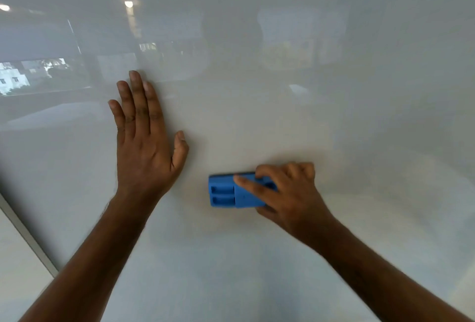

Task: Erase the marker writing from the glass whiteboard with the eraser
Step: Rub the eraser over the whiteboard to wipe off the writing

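The shiny glass whiteboard [308, 116] shows blurry lights and windows. The left hand [144, 146] lies flat on it, fingers spread. Just beside, the right hand [288, 193] grips the blue blocky eraser [226, 193], pressed on the glass.

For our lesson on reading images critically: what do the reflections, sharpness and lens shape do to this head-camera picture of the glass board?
Head view: the glass whiteboard mirrors ceiling lights and a window, hazing its upper half; the left hand, right hand and blue eraser look fairly sharp; the board's frame slants from wide-angle distortion; no marker writing is discernible.
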A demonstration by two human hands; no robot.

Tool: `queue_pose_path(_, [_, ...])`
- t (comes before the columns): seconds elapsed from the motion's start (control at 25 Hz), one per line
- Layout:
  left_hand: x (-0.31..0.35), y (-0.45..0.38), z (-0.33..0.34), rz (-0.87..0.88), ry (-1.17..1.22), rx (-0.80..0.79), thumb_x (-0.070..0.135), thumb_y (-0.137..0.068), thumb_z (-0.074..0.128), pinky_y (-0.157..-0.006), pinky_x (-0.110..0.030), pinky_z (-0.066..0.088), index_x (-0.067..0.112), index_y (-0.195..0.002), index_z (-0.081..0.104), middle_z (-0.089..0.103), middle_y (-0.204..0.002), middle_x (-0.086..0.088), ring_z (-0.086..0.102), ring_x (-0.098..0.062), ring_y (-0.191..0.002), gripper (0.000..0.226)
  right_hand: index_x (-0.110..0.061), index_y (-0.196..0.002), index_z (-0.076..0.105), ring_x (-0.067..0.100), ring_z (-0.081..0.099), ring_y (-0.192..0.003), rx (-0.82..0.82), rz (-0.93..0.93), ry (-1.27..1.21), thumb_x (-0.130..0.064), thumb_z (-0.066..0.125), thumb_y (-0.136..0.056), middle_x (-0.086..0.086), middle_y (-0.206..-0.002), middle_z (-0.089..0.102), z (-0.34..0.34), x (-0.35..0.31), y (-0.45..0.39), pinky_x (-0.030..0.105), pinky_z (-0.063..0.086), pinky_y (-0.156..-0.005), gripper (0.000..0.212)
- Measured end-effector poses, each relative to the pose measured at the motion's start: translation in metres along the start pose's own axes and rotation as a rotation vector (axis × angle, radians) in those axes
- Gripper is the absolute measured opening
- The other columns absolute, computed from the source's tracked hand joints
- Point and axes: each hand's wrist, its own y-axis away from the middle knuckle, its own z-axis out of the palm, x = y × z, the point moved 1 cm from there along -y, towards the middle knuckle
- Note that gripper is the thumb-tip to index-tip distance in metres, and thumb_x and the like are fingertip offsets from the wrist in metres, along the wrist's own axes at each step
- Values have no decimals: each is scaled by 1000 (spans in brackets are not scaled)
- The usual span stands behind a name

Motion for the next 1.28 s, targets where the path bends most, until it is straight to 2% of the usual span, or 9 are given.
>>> queue_pose_path(0.12, [1,1,1,6,-20,-8,36,-106,41,-137,-51,-6,-10,-168,7,3,-176,-35,-5,-47,-166,84,-42,-141,56,17,54,-88,-86,-80,27,-29,71,-83,-9,-121,62,6,3,46,41,37,-79,62])
queue_pose_path(0.24, [4,2,2,2,-26,-8,37,-107,40,-137,-50,-7,-10,-168,7,2,-176,-35,-12,-35,-165,84,-42,-143,53,18,59,-89,-97,-81,66,-29,67,-86,-7,-120,64,-1,24,72,42,40,-79,60])
queue_pose_path(0.48, [19,0,7,11,-24,-3,40,-108,38,-137,-52,-6,-10,-168,7,4,-176,-36,1,-52,-164,83,-42,-148,44,25,53,-90,42,66,142,-43,65,-87,-5,-126,51,-27,60,35,45,34,-78,64])
queue_pose_path(0.68, [34,-3,11,24,-17,2,39,-108,40,-137,-53,-5,-8,-168,6,4,-176,-34,-4,-46,-166,84,-46,-147,41,24,48,-95,122,277,45,-49,66,-83,-8,-126,48,-20,51,6,43,33,-81,69])
queue_pose_path(0.8, [39,-3,15,45,-29,-5,42,-109,38,-137,-53,-6,-8,-169,4,0,-178,-31,-13,-36,-166,84,-47,-150,37,21,48,-97,2,138,31,-42,72,-82,-7,-129,47,-5,34,48,43,36,-81,77])
queue_pose_path(0.88, [42,-2,17,53,-37,-5,43,-111,36,-137,-53,-5,-7,-169,2,-5,-178,-27,-16,-35,-166,84,-46,-147,42,16,49,-99,-65,71,45,-35,77,-80,-8,-128,48,-1,38,82,43,38,-82,77])
queue_pose_path(1.0, [47,-2,21,55,-41,2,44,-112,35,-137,-54,-4,-7,-169,0,-8,-178,-25,-17,-36,-166,84,-45,-147,43,15,51,-101,-68,63,75,-32,77,-79,-8,-127,50,-6,62,109,43,40,-81,77])
queue_pose_path(1.16, [54,-6,23,68,-50,-10,48,-112,34,-137,-54,-4,-8,-168,-1,-3,-177,-32,-15,-38,-166,86,-45,-150,38,19,51,-101,-19,174,110,-39,82,-77,-6,-128,51,-27,99,104,45,36,-82,85])
queue_pose_path(1.28, [63,-10,24,84,-62,-17,50,-112,35,-137,-53,-4,-11,-168,4,0,-176,-35,-15,-37,-166,87,-46,-148,40,21,48,-102,93,337,59,-45,72,-81,-5,-127,49,-37,114,71,44,32,-85,74])
